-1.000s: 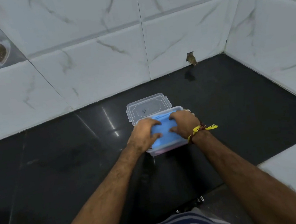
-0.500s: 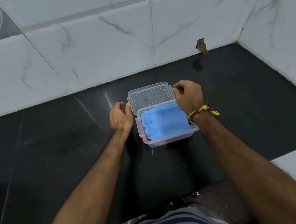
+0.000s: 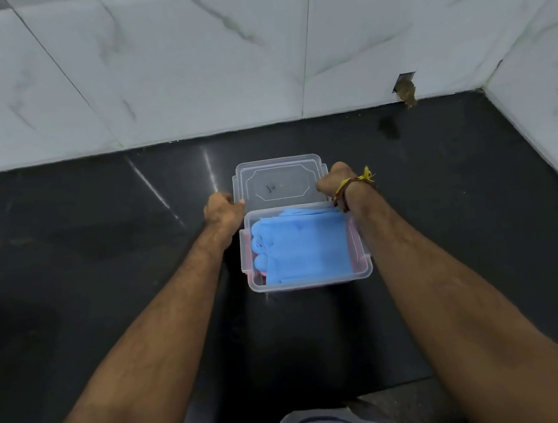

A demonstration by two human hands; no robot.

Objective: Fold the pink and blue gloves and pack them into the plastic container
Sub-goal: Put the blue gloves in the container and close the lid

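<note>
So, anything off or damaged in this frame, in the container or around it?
One thing: a chipped hole at the base of the white wall tile, back right, where it meets the black counter. The blue gloves lie folded inside the plastic container; both hands grip the lid.

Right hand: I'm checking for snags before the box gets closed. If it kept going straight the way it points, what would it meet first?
The right hand points left across the lid, which it already grips; beyond that, probably the left hand on the opposite edge.
</note>
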